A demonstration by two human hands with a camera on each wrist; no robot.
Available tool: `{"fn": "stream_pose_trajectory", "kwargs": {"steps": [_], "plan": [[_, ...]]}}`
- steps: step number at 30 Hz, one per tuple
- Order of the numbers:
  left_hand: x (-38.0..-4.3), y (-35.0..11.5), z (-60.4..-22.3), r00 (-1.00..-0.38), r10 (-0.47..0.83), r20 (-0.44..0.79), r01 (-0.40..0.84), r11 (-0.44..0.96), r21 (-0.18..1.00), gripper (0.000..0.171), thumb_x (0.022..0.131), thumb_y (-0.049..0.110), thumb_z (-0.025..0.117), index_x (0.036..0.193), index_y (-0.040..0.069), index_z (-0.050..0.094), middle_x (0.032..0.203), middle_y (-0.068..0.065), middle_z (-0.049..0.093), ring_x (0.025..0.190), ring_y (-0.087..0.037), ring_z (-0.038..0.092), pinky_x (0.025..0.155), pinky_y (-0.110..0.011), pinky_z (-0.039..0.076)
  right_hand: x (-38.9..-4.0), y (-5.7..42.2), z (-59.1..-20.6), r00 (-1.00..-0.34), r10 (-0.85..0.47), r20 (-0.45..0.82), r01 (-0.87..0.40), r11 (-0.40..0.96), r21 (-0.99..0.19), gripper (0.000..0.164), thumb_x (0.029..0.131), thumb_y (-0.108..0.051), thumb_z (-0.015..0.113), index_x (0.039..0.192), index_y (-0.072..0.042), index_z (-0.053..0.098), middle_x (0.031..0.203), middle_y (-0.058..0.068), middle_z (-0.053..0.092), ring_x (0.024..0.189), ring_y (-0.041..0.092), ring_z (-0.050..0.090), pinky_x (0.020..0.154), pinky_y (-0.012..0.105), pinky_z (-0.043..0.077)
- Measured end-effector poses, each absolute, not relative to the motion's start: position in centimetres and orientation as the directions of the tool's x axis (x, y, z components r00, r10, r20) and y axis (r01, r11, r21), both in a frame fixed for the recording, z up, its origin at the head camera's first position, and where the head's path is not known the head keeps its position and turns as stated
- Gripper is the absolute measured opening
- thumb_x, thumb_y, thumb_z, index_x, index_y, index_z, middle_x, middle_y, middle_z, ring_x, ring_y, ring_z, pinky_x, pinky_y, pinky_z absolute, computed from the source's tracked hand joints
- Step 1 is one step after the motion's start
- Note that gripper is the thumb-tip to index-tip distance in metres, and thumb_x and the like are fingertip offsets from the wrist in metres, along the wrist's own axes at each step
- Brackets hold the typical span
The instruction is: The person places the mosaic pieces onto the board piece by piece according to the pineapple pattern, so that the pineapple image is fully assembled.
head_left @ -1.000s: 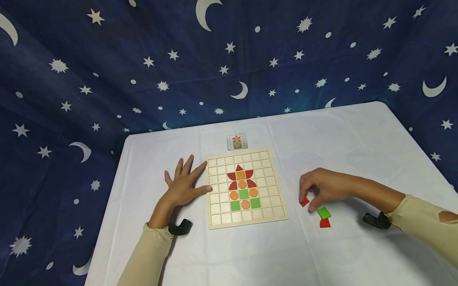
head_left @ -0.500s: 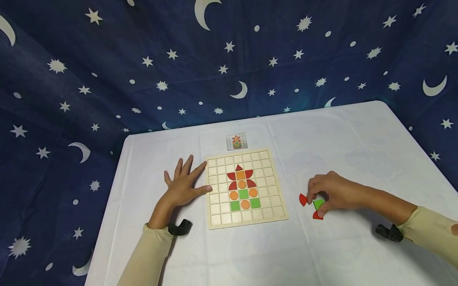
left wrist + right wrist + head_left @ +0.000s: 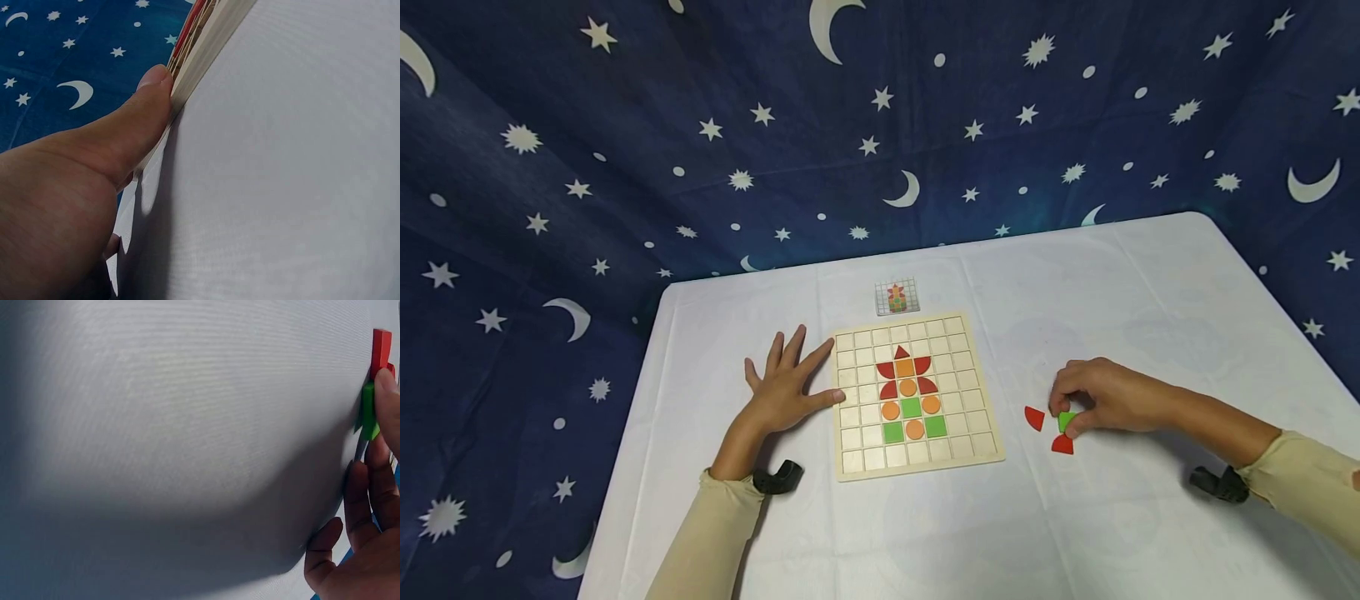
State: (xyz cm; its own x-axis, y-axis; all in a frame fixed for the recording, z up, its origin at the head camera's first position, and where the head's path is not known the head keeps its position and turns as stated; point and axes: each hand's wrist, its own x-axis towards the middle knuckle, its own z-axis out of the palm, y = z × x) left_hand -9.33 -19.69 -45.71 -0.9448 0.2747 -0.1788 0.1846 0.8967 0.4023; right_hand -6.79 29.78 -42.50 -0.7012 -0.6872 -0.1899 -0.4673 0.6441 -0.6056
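My left hand [image 3: 784,398] lies spread on the cloth, its thumb and forefinger touching the left edge of the wooden grid board [image 3: 973,400]. The left wrist view shows that thumb against the board's side. On the board, red, orange and green tiles form a figure topped by a red triangle [image 3: 902,353]. Right of the board, my right hand [image 3: 1112,400] pinches a green square tile [image 3: 1065,422] between thumb and fingertips, partly hiding it. One red quarter-circle tile [image 3: 1034,417] lies to its left, and another red quarter-circle tile [image 3: 1063,445] just in front of it.
Behind the board lies a small pattern card [image 3: 897,297] with a similar figure on a grid. A white cloth covers the table [image 3: 955,533]. Beyond its far edge hangs a dark blue curtain [image 3: 820,117] with moons and stars.
My right hand has left a red quarter-circle on the cloth, moved right and taken hold of the green square. The green square and the other quarter-circle have shifted left and away. My left hand stays put.
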Motion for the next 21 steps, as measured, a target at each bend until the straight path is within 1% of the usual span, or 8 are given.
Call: {"fn": "stream_pose_trajectory", "kwargs": {"steps": [4, 9, 13, 17, 21], "plan": [[-9.3, -19.7, -45.6, -0.945, 0.275, -0.179, 0.184, 0.896, 0.404, 0.089, 0.085, 0.066, 0.070, 0.160, 0.036, 0.033, 0.174, -0.010, 0.004, 0.158, -0.044, -0.008, 0.107, -0.084, -0.012, -6.9, 29.8, -42.5, -0.718, -0.671, -0.187, -0.463, 0.661, -0.590, 0.030, 0.075, -0.028, 0.092, 0.090, -0.036, 0.068, 0.084, -0.021, 0.060, 0.082, 0.004, 0.055, 0.073, 0.020, 0.049], [-9.3, -19.6, -45.6, -0.945, 0.273, -0.180, 0.182, 0.897, 0.402, 0.089, 0.085, 0.067, 0.070, 0.160, 0.036, 0.033, 0.174, -0.010, 0.004, 0.158, -0.044, -0.009, 0.107, -0.084, -0.012, -7.2, 30.1, -42.6, -0.732, -0.654, -0.191, -0.434, 0.664, -0.610, 0.029, 0.076, -0.024, 0.091, 0.098, -0.030, 0.072, 0.078, -0.018, 0.057, 0.074, 0.001, 0.055, 0.066, 0.019, 0.050], [-9.4, -19.6, -45.6, -0.945, 0.272, -0.183, 0.181, 0.898, 0.400, 0.090, 0.085, 0.068, 0.070, 0.160, 0.036, 0.033, 0.174, -0.010, 0.003, 0.158, -0.044, -0.009, 0.107, -0.084, -0.012, -7.3, 30.5, -42.8, -0.753, -0.639, -0.155, -0.452, 0.674, -0.584, 0.030, 0.076, -0.028, 0.091, 0.100, -0.029, 0.074, 0.080, -0.019, 0.057, 0.074, 0.000, 0.054, 0.066, 0.018, 0.050], [-9.4, -19.6, -45.6, -0.945, 0.273, -0.182, 0.182, 0.898, 0.400, 0.090, 0.084, 0.068, 0.070, 0.160, 0.036, 0.033, 0.174, -0.010, 0.004, 0.158, -0.044, -0.009, 0.107, -0.084, -0.012, -7.4, 30.8, -42.9, -0.772, -0.622, -0.133, -0.454, 0.685, -0.570, 0.030, 0.075, -0.034, 0.091, 0.097, -0.032, 0.072, 0.085, -0.017, 0.057, 0.076, 0.001, 0.054, 0.067, 0.018, 0.050], [-9.4, -19.6, -45.7, -0.945, 0.273, -0.181, 0.183, 0.898, 0.400, 0.090, 0.084, 0.068, 0.070, 0.160, 0.035, 0.034, 0.174, -0.010, 0.004, 0.158, -0.044, -0.008, 0.107, -0.084, -0.012, -7.3, 30.7, -42.9, -0.783, -0.608, -0.129, -0.412, 0.663, -0.626, 0.028, 0.075, -0.029, 0.092, 0.090, -0.033, 0.069, 0.078, -0.017, 0.058, 0.073, 0.004, 0.056, 0.065, 0.019, 0.050]]}}
